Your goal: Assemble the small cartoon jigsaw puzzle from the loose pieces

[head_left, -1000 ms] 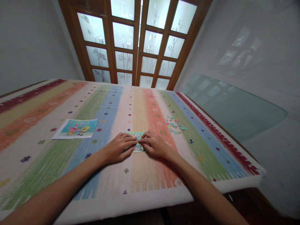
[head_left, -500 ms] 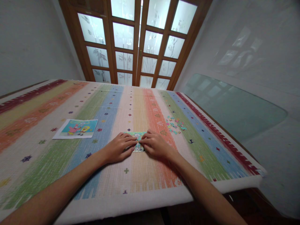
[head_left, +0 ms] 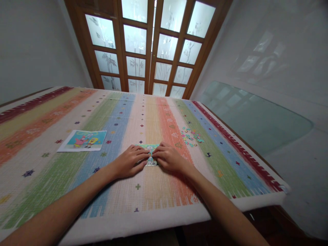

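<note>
A small, partly assembled jigsaw puzzle (head_left: 149,160) lies flat on the tablecloth in front of me, printed in green and other light colours. My left hand (head_left: 132,160) rests over its left side, fingers together and gripping it. From the right, my right hand (head_left: 167,157) grips the opposite side with bent fingers. The fingertips of both hands nearly meet at the puzzle's middle. Much of the puzzle is hidden beneath my fingers. To the right lies a loose cluster of jigsaw pieces (head_left: 191,137), mostly teal with touches of pink and yellow.
A printed cartoon picture (head_left: 85,140) on white paper lies to the left. The striped tablecloth (head_left: 153,191) covers the table up to its front edge. Wooden doors with frosted panes (head_left: 135,65) stand beyond, and a pale green glass-like panel (head_left: 253,112) is at the right wall.
The right hand's fingertips have shifted very slightly over the puzzle. Otherwise both hands and the loose pieces stay where they were.
</note>
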`<state>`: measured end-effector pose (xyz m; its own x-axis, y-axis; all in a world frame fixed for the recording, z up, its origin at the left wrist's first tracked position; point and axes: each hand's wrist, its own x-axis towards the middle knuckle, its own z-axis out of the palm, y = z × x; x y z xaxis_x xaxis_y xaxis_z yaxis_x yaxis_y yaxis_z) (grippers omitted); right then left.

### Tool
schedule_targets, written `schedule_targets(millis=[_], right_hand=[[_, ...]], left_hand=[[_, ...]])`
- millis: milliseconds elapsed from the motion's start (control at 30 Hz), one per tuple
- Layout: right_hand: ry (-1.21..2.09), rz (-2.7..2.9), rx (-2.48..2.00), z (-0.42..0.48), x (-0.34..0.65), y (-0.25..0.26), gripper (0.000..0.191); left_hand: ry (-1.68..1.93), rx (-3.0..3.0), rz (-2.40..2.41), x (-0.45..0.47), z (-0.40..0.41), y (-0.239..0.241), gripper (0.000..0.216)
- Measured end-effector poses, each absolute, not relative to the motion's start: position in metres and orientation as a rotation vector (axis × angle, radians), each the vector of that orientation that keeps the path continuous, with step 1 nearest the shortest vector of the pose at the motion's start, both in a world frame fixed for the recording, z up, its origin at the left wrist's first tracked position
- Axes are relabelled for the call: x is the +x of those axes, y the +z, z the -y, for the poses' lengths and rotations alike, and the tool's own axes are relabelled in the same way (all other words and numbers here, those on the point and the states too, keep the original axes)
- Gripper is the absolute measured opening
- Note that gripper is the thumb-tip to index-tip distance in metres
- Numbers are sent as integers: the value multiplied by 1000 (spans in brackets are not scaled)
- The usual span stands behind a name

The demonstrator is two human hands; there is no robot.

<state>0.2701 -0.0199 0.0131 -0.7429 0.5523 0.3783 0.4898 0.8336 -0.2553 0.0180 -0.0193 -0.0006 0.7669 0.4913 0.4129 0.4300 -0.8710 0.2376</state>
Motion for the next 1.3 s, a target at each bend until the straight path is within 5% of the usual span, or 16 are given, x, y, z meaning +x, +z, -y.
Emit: schedule_targets(millis=[1300], right_hand=[[224,2612,-739,18,273,11,23]], left_hand=[[787,2513,-889,17,20,6,36]])
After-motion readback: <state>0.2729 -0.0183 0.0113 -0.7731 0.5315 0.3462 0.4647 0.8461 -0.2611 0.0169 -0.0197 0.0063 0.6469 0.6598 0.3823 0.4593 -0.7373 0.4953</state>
